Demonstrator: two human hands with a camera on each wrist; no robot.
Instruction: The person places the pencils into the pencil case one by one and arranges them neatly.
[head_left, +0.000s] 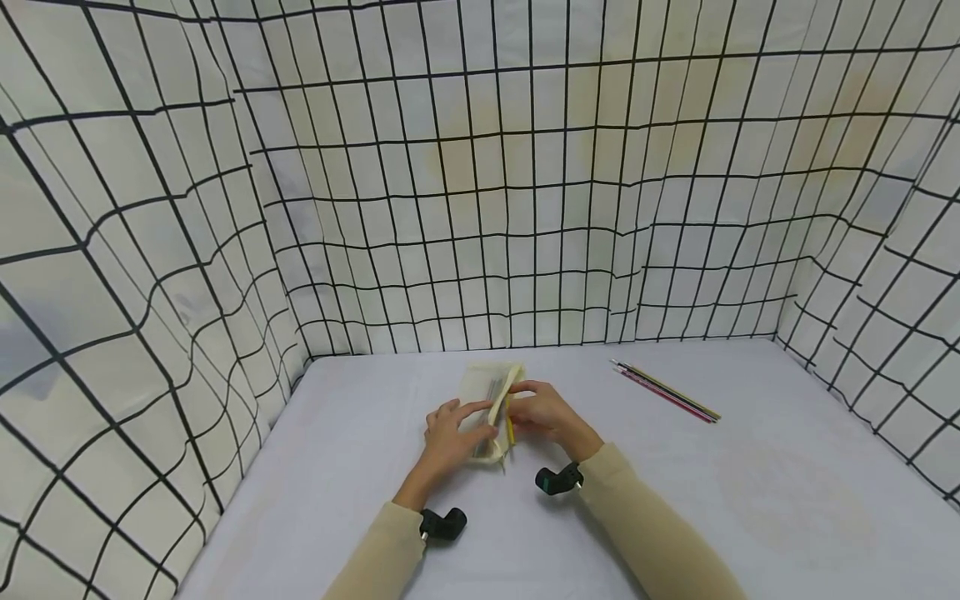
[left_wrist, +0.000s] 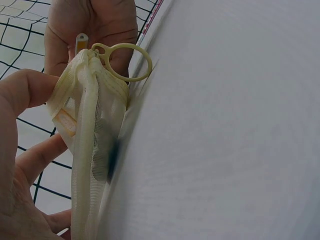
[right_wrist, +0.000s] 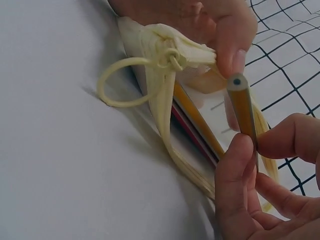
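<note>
A pale yellow mesh zip pouch [head_left: 476, 385] stands on its edge on the table, its zip side gaping in the right wrist view. My left hand [head_left: 450, 437] holds the pouch by its side, thumb at the opening's edge. With thumb and fingertips, my right hand [head_left: 547, 414] pinches a yellow pencil [right_wrist: 245, 112] at the opening. The pencil's flat end with a dark core points toward the right wrist camera; its far part is hidden behind the fingers. More pencils [right_wrist: 195, 120], yellow and dark red among them, lie inside the pouch. A pale ring pull [right_wrist: 103, 85] hangs from the zip's end.
Several pencils [head_left: 667, 392] lie together on the white table [head_left: 787, 483], to the right of the hands. White walls with a black grid [head_left: 532, 208] enclose the table at the back and both sides. A small black camera [head_left: 558, 480] is on the right wrist.
</note>
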